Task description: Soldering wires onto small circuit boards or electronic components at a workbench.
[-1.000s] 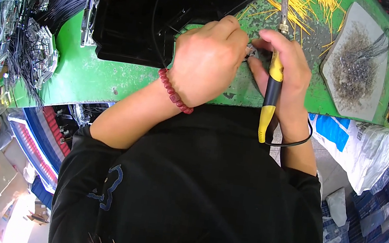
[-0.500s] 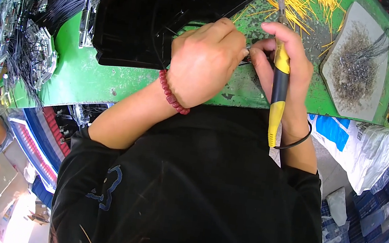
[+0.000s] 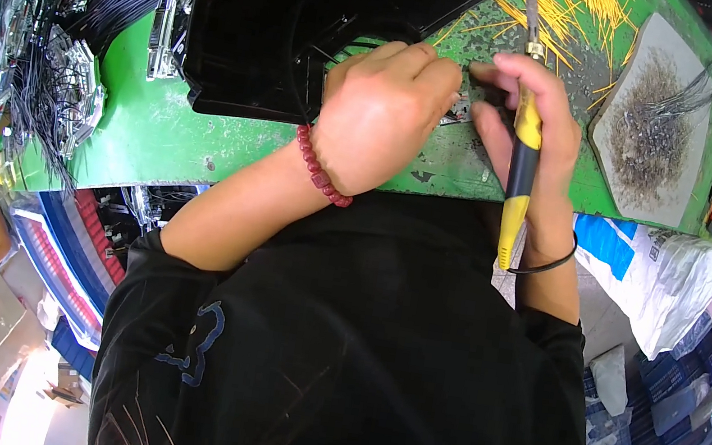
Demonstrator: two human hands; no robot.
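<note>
Fine, close handwork seems in hand, calling for steadiness: the right hand (image 3: 502,99) grips a yellow-and-black, pen-shaped soldering iron (image 3: 522,168); the left hand (image 3: 391,104) curls, its grip hidden.

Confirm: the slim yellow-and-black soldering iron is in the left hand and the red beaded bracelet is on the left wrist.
Not quite: the head view shows the slim yellow-and-black soldering iron in the right hand; the red beaded bracelet is on the left wrist.
</note>
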